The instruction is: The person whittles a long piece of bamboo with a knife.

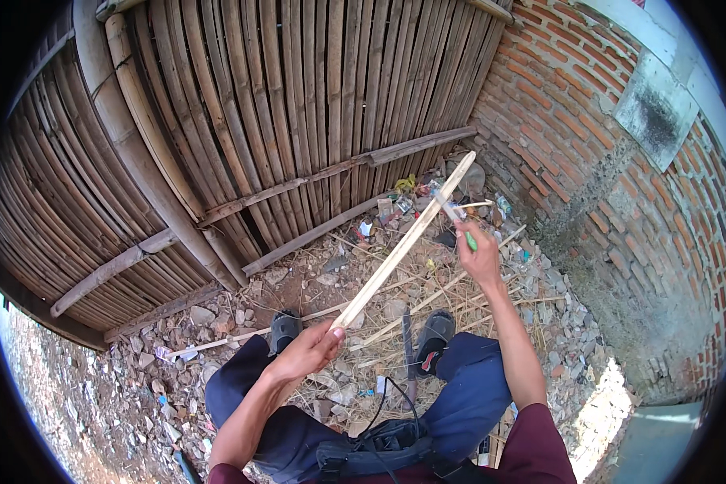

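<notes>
A long pale strip of wood or split bamboo (pixel 395 256) slants up and away to the right in front of me. My left hand (pixel 308 351) is closed around its near end, thumb on top. In my right hand (pixel 480 256) is a knife (pixel 448 210) with a green handle, mostly covered by the fingers. Its blade lies across the strip near the far end and appears to touch it. Between my feet a dark flat bar (pixel 408 355) stands or lies lengthwise; I cannot tell which.
A bamboo slat wall (pixel 298 97) rises ahead and to the left, meeting a brick wall (pixel 557 137) on the right. Stony ground (pixel 210 323) holds thin pale strips, straw and shavings. Litter (pixel 407 198) gathers in the far corner. My shoes (pixel 434 335) flank the bar.
</notes>
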{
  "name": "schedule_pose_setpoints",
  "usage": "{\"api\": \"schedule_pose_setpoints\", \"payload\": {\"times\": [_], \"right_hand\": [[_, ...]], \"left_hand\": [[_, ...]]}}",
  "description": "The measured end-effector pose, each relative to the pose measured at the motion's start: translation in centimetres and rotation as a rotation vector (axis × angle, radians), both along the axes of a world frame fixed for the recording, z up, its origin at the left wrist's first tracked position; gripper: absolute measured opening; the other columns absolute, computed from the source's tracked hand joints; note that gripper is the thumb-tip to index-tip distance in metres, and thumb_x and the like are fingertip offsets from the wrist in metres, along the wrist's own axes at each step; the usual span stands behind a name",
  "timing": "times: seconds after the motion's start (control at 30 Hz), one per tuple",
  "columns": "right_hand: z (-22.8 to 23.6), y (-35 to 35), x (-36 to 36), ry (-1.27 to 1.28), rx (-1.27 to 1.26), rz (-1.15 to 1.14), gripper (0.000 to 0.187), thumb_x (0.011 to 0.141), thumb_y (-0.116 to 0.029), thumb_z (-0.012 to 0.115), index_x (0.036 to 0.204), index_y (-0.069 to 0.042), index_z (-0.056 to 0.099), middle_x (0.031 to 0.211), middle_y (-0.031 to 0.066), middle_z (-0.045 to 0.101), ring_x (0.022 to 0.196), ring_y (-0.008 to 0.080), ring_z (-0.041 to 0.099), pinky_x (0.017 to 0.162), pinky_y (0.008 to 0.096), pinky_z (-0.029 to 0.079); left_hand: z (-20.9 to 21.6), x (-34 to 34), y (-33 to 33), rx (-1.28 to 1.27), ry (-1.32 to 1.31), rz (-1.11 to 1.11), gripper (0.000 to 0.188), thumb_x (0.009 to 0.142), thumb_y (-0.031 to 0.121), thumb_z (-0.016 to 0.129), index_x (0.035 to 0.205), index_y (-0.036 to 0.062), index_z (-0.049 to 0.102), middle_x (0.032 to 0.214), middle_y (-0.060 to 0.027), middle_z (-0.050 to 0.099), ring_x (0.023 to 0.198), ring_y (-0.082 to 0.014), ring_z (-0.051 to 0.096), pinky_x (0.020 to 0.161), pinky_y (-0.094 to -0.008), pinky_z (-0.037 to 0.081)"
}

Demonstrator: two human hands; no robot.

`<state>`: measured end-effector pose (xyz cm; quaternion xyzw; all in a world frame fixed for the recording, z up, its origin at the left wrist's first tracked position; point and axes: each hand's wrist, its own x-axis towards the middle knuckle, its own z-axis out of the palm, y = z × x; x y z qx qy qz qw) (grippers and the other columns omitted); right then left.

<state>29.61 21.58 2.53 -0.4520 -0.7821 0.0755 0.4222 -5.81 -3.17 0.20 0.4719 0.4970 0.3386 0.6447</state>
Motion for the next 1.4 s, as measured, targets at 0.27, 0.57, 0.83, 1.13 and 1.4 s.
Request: {"api": "schedule_pose_setpoints", "payload": {"times": [0.27, 0.57, 0.83, 1.13, 1.4], "right_hand": [[-9.4, 6.0, 16.3, -0.062, -0.197, -0.411, 0.014, 0.101, -0.016, 0.067, 0.108, -0.004, 0.072, 0.117, 0.0176, 0.077, 0.106, 0.0351, 0.075, 0.092, 0.0422, 0.056], [0.6, -3.3, -2.7, 0.227, -0.144, 0.027, 0.022, 0.105, -0.007, 0.063, 0.126, -0.002, 0.064, 0.115, 0.0189, 0.077, 0.103, 0.0242, 0.078, 0.092, 0.0359, 0.057], [1.3, -10.4, -6.0, 0.070, 0.044, 0.452, 0.026, 0.101, -0.007, 0.067, 0.126, 0.000, 0.066, 0.116, 0.0202, 0.080, 0.097, 0.0322, 0.082, 0.081, 0.0397, 0.064], [1.7, -11.5, -4.4, 0.062, -0.069, 0.431, 0.026, 0.100, -0.009, 0.068, 0.125, -0.004, 0.069, 0.114, 0.0167, 0.080, 0.097, 0.0329, 0.081, 0.080, 0.0398, 0.064], [1.2, -10.9, -4.1, -0.036, -0.174, 0.369, 0.021, 0.099, -0.010, 0.068, 0.119, -0.007, 0.072, 0.109, 0.0159, 0.080, 0.089, 0.0358, 0.078, 0.073, 0.0434, 0.061]], "left_hand": [[0.6, -2.4, -0.6, -0.087, -0.181, 0.006, 0.030, 0.120, 0.039, 0.047, 0.107, 0.0120, 0.050, 0.073, 0.0077, 0.036, 0.056, -0.0035, 0.029, 0.048, -0.0230, 0.026], [1.9, -1.2, 0.8, -0.122, -0.174, 0.023, 0.033, 0.110, 0.037, 0.068, 0.098, 0.0122, 0.051, 0.067, 0.0077, 0.043, 0.048, -0.0034, 0.039, 0.042, -0.0236, 0.032], [5.3, 2.7, 3.2, -0.025, -0.032, -0.006, 0.043, 0.099, 0.034, 0.084, 0.088, 0.0110, 0.050, 0.059, 0.0060, 0.049, 0.040, -0.0057, 0.045, 0.038, -0.0252, 0.038], [5.4, 3.6, 5.5, -0.213, -0.294, -0.204, 0.047, 0.108, 0.039, 0.070, 0.078, 0.0151, 0.045, 0.051, 0.0071, 0.039, 0.039, -0.0058, 0.043, 0.040, -0.0262, 0.041], [2.3, 6.1, 7.8, -0.205, -0.046, -0.211, 0.044, 0.110, 0.029, 0.046, 0.069, 0.0175, 0.035, 0.059, 0.0084, 0.029, 0.048, -0.0072, 0.025, 0.045, -0.0304, 0.022]]}}
